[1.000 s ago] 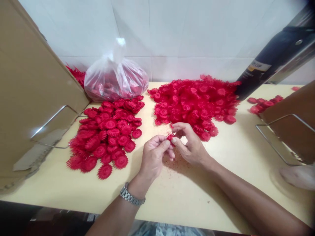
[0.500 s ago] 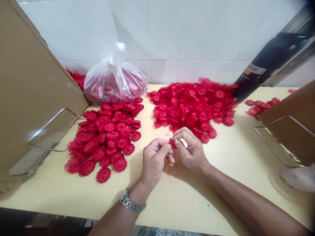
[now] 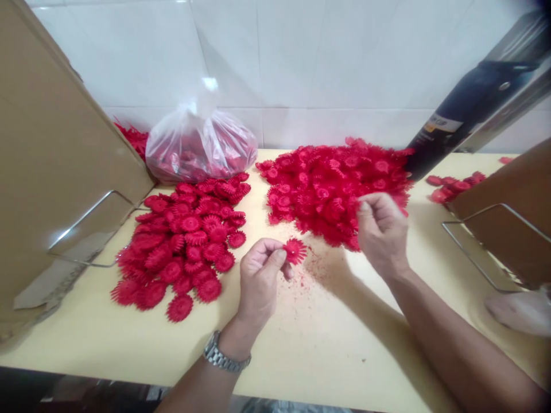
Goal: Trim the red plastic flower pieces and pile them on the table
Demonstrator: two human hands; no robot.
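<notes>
My left hand (image 3: 260, 276) pinches a small red spiky plastic flower (image 3: 295, 250) between thumb and fingers, just above the pale yellow table (image 3: 327, 344). My right hand (image 3: 382, 231) is over the near right edge of the big right heap of red flowers (image 3: 331, 186), its fingers curled together; what they hold, if anything, is hidden. A second, flatter heap of red flowers (image 3: 185, 241) lies to the left of my left hand. Red crumbs dot the table between my hands.
A clear plastic bag of red flowers (image 3: 200, 146) sits at the back against the tiled wall. Cardboard panels on wire stands rise at the left (image 3: 55, 172) and right (image 3: 512, 223). A dark tilted cylinder (image 3: 469, 115) leans at the back right, a few flowers (image 3: 451, 186) beneath it.
My right hand has let go of the flower and moved right and back to the right heap. My left hand keeps the flower, now fully visible.
</notes>
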